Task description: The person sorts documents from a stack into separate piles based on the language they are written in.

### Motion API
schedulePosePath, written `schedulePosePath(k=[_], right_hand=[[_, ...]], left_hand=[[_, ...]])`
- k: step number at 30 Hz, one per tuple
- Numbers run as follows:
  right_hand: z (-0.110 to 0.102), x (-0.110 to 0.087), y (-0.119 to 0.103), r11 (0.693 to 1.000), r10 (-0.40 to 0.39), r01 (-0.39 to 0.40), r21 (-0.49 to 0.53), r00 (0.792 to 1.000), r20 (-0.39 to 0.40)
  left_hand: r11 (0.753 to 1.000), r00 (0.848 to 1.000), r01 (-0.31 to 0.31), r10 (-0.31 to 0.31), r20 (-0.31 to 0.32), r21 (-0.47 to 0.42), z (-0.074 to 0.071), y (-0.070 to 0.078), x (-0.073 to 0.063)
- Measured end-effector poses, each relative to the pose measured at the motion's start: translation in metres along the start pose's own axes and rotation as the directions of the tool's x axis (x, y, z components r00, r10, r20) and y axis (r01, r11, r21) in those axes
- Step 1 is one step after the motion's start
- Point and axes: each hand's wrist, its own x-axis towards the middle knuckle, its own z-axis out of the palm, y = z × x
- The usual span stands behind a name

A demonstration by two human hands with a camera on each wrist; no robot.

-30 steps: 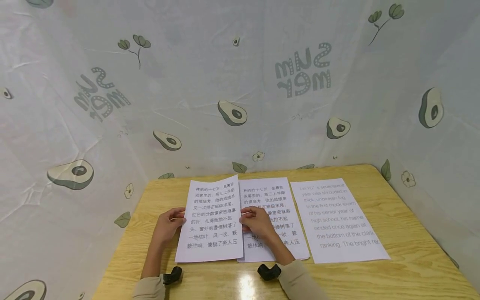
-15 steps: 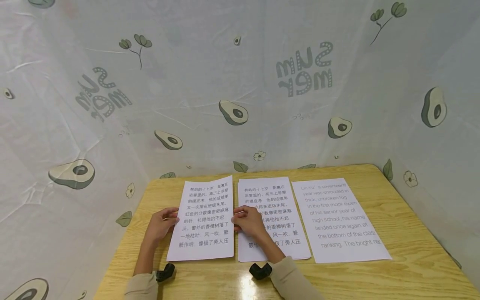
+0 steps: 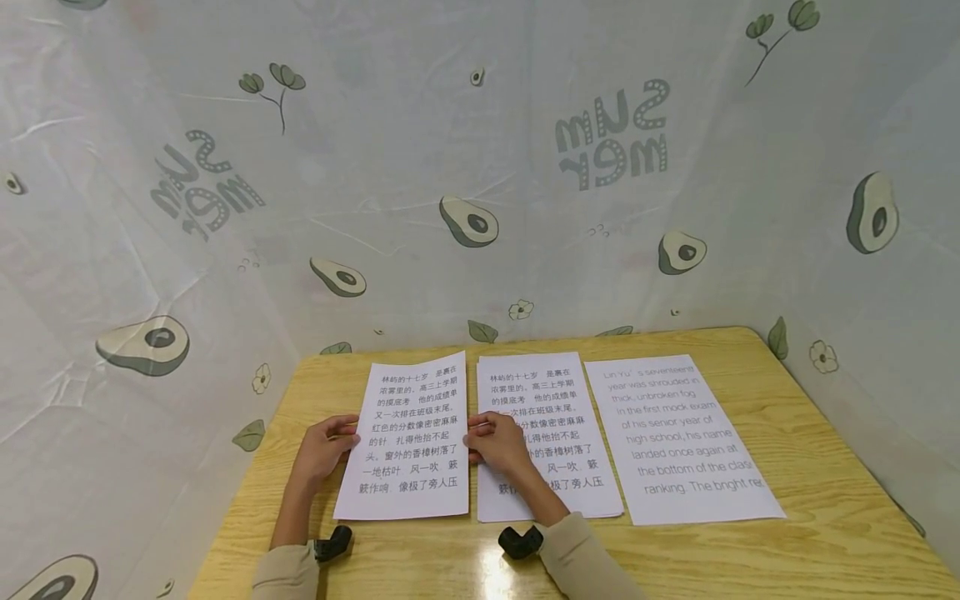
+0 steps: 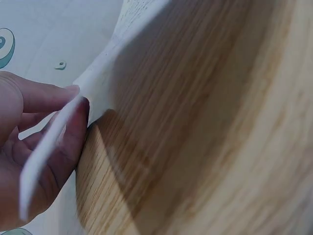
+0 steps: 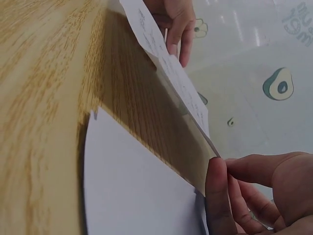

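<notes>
A white paper sheet (image 3: 412, 433) printed with Chinese characters is held by its two long sides at the left of the table. My left hand (image 3: 324, 450) pinches the left edge, and my right hand (image 3: 498, 444) pinches the right edge. Both wrist views show the sheet (image 5: 181, 88) raised over the wood, slightly bent. In the left wrist view, thumb and fingers of the left hand (image 4: 19, 107) meet on either side of the paper. A small stack of paper (image 3: 543, 504) with the same Chinese text lies just to the right, partly covered by my right hand and forearm.
Farther right lies a sheet with English text (image 3: 682, 442), slightly slanted. All of it is on a light wooden table (image 3: 825, 467). A pale curtain (image 3: 375, 167) with avocado prints hangs behind and at the sides. Black devices (image 3: 521, 542) are worn at both wrists.
Both hands have moved left with the sheet, which overlapped the stack's edge earlier and now has a narrow gap beside it. Over the last half second they have hardly moved.
</notes>
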Motion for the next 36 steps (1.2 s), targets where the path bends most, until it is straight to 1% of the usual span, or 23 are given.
schedulePosePath(k=[8,9,11,14,16,19,21,22,24,28,29,33,36], right_hand=[[0.0,-0.001,0.0,1.0,-0.005,0.005,-0.025,1.0,0.001],[-0.001,-0.001,0.001,0.999,-0.014,0.015,-0.042,1.0,0.004],[-0.004,-0.002,0.002,0.996,-0.042,0.042,-0.081,0.999,0.007],[-0.013,-0.004,0.004,0.985,-0.087,0.087,-0.147,0.996,0.007],[-0.021,-0.005,0.004,0.979,-0.104,0.102,-0.178,0.995,-0.002],[-0.034,-0.007,0.004,0.98,-0.1,0.095,-0.177,0.995,-0.019],[-0.044,-0.008,0.004,0.983,-0.085,0.079,-0.164,0.996,-0.032],[-0.048,-0.009,0.003,0.984,-0.079,0.072,-0.16,0.996,-0.036],[-0.058,-0.012,0.002,0.988,-0.062,0.054,-0.146,0.997,-0.052],[-0.078,-0.018,0.002,0.983,-0.06,0.043,-0.179,0.994,-0.091],[-0.083,-0.019,0.002,0.982,-0.06,0.041,-0.183,0.993,-0.099],[-0.105,-0.022,0.003,0.978,-0.053,0.026,-0.207,0.991,-0.126],[-0.123,-0.026,0.004,0.976,-0.033,0.0,-0.218,0.988,-0.148]], left_hand=[[1.0,1.0,-0.006,0.006,-0.008,0.014,0.001,0.0,-0.003],[1.0,1.0,-0.005,0.005,-0.008,0.018,0.001,0.0,-0.004],[0.999,1.0,-0.003,0.004,-0.026,0.052,0.0,0.001,-0.006],[0.993,0.998,0.005,0.003,-0.061,0.121,-0.003,0.002,-0.012],[0.988,0.996,0.012,0.002,-0.087,0.157,-0.006,0.005,-0.016],[0.988,0.995,0.023,-0.009,-0.095,0.153,-0.006,0.011,-0.021],[0.99,0.995,0.024,-0.01,-0.097,0.138,-0.003,0.016,-0.024],[0.991,0.995,0.025,-0.013,-0.095,0.129,0.001,0.019,-0.025],[0.993,0.997,0.008,0.001,-0.079,0.119,0.01,0.025,-0.025],[0.995,0.998,-0.027,0.033,-0.058,0.099,0.034,0.036,-0.023],[0.995,0.997,-0.041,0.046,-0.054,0.095,0.04,0.039,-0.022],[0.995,0.997,-0.063,0.066,-0.038,0.082,0.068,0.052,-0.02],[0.996,0.998,-0.064,0.065,-0.013,0.056,0.093,0.061,-0.019]])
